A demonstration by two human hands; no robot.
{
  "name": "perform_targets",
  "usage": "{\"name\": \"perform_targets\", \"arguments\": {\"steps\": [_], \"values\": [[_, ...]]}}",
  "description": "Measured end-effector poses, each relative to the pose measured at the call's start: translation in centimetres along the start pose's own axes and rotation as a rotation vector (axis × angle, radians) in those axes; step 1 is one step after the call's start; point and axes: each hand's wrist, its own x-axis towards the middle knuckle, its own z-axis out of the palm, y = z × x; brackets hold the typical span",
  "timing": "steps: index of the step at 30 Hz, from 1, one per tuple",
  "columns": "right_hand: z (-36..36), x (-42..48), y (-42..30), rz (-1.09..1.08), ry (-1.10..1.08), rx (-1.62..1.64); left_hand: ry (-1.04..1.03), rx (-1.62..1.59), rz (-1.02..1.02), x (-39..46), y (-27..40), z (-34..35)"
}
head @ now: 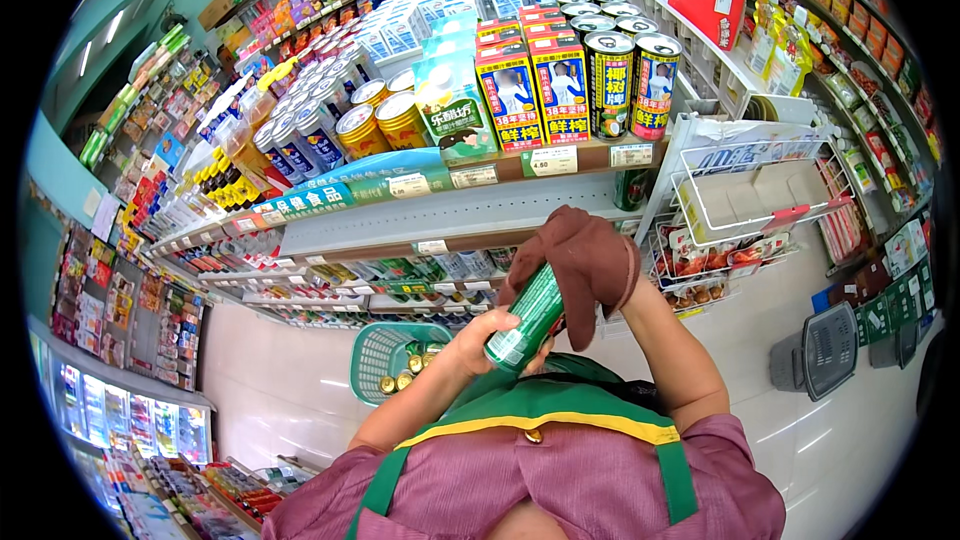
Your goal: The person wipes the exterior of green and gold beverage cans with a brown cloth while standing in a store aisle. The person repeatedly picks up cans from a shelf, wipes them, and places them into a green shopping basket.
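Observation:
My left hand (487, 337) grips the lower part of a tall green drink can (531, 319), which is tilted in front of my apron. Over the can's upper end lies a brown cloth (577, 262). My right hand (600, 270) is covered by this cloth and presses it around the can, so its fingers are hidden. Beyond my hands is a grey perforated shelf (420, 217), with a dark green can (628, 190) at its right end. A teal plastic basket (364, 364) holding several cans with gold ends (405, 379) sits left of my left forearm.
The upper shelf bears drink cartons (559, 94), black cans (609, 86) and gold cans (401, 120). White wire baskets (765, 187) hang at the right. A grey shopping basket (821, 352) stands on the tiled floor (277, 367). More cans fill the lower shelves (420, 270).

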Motion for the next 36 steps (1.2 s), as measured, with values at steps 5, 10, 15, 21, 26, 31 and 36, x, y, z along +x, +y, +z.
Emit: {"name": "perform_targets", "arguments": {"steps": [5,10,15,21,26,31,36], "values": [[2.6,-0.3,2.3,0.157,0.314,-0.971,0.389,0.315,0.118,0.1,0.4,1.8],[3.9,-1.7,4.0,0.076,0.453,-1.098,0.471,0.370,0.156,-0.1,-0.1,2.0],[3.2,-1.5,2.9,-0.149,0.476,-0.964,0.363,0.301,0.223,-0.4,0.0,1.4],[1.9,-1.7,-4.1,0.021,0.227,-1.015,0.183,0.200,0.234,-1.4,1.4,2.6],[3.0,-2.1,-5.9,0.299,0.390,-0.523,0.022,0.147,0.172,-2.3,2.0,2.1],[4.2,-2.1,-6.1,0.238,0.370,0.010,-0.045,0.319,0.169,-3.1,2.4,2.1],[4.4,-1.9,-7.7,0.100,0.243,-0.008,0.006,0.365,0.205,-2.9,2.3,1.8]]}}
